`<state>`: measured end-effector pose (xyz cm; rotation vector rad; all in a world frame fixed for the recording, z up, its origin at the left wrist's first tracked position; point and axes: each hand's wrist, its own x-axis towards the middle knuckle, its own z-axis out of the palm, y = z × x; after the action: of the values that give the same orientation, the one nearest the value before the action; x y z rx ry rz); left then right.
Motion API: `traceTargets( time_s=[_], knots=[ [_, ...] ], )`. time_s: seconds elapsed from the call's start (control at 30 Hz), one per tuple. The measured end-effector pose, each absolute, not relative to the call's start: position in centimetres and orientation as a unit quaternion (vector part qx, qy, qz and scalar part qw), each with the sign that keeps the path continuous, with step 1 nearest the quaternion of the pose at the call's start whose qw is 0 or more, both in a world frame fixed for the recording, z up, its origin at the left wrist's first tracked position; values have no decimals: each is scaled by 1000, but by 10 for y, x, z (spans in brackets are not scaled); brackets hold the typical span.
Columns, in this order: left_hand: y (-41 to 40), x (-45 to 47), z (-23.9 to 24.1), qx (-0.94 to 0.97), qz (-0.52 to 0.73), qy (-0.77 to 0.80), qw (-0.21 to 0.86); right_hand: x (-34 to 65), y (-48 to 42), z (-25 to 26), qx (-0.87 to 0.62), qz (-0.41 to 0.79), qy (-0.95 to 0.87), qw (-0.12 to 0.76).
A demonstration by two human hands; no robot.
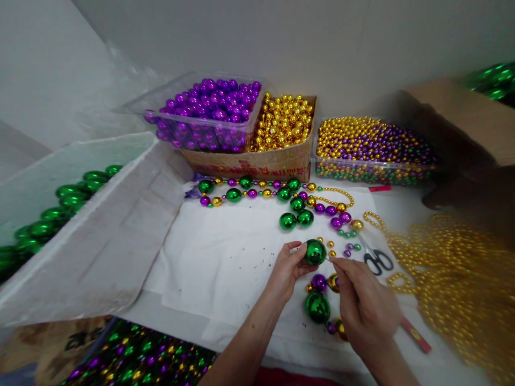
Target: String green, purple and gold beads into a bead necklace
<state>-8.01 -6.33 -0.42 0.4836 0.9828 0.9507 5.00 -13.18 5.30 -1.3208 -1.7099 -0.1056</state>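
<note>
My left hand [286, 269] is closed round a large shiny green ball bead [314, 252], held just above the white cloth [225, 257]. My right hand [362, 305] pinches something thin at the bead's right side; I cannot make out what it is. Below the hands hangs a strung section with a purple bead [319, 282], a gold bead [333, 282] and another large green ball [317, 307]. A finished strand of green, purple and gold beads [265, 192] lies across the cloth farther back.
A clear tub of purple beads [209, 110], a cardboard box of gold beads [281, 126] and a clear bin of small mixed beads [370, 147] stand at the back. Scissors [378, 261] lie to the right, beside a heap of gold bead strands [454, 279]. Green balls [60, 209] fill a box on the left.
</note>
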Motion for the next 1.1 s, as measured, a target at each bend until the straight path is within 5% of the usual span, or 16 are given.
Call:
traceTargets(
  time_s=[1.1],
  knots=[
    [-61, -86, 1, 220, 459, 440, 740, 40, -127, 60, -554, -11, -668, 497]
  ],
)
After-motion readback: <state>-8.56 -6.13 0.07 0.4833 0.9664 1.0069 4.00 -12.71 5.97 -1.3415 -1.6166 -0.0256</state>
